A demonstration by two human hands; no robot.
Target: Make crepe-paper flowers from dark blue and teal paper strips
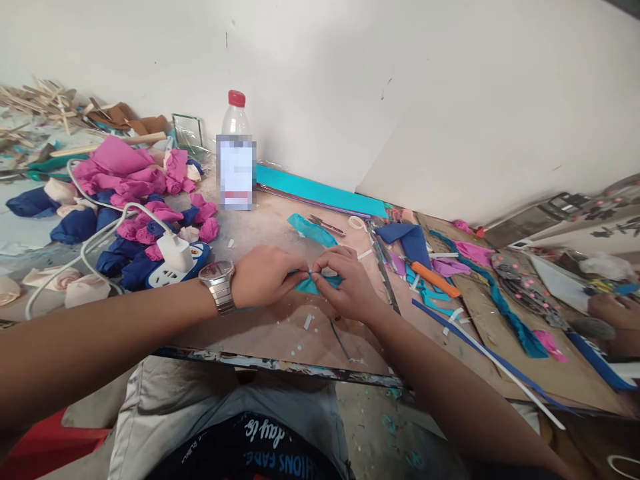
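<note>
My left hand point(263, 275) and right hand point(345, 283) meet over the middle of the bench point(265, 330), each with thumb and fingers closed to a pinch, almost tip to tip. Between them I have hold of a small turquoise piece point(306, 287), thin like crepe paper or cloth; my fingers hide most of it, so I can't tell how it is folded. Holding it from both sides, so close together, probably lets me control such limp stuff finely.

Just beyond lies a loose turquoise strip point(313, 230); I can't tell whether it joins my piece. Next to it are a slim dark tool point(327, 225) and a tape roll point(357, 223), seemingly put there for easy reach. On the right, the orange-handled cutter point(436, 279) rests among scraps, perhaps parked aside to leave my working spot free.

To my left, pink, blue and cream rosettes point(143, 220) are heaped around the power strip point(179, 267), likely grouped out of my way. The bottle point(236, 173) stands upright farther back, near the wall, presumably where my elbows won't knock it.
</note>
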